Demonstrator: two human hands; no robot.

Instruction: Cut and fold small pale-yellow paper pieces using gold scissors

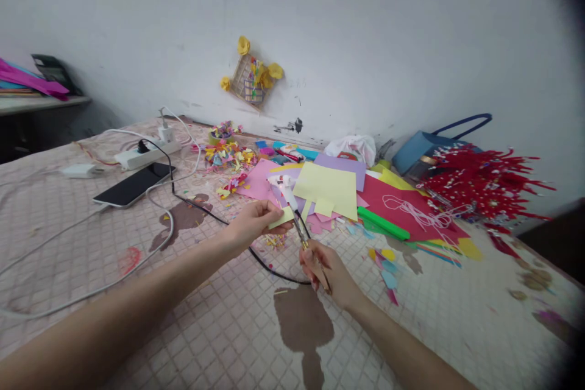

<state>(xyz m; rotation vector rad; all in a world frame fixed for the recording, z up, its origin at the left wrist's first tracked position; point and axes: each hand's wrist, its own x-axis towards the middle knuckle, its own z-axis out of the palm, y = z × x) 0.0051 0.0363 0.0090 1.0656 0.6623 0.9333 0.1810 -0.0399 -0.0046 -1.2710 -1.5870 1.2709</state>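
Between the thumb and fingers of my left hand [258, 220] is a small piece of pale yellow paper [282, 217]. My right hand [326, 269] grips a pair of scissors [302, 240], its blades pointing up and away from me, close to the right edge of that piece. Whether the blades touch the paper I cannot tell. Just beyond the scissors lies a white glue gun [287, 190] with a black cord. A larger pale yellow sheet [326, 187] rests behind, with smaller cut pieces [324, 207] at its lower edge.
On the left are a white power strip [148, 155], a phone [136, 184] and loose cables. Paper scraps [231, 155] are heaped at the back. To the right lie a green stick-like tool [382, 223], white string [425, 210], red tasselled strands [484, 180] and a blue bag [415, 149].
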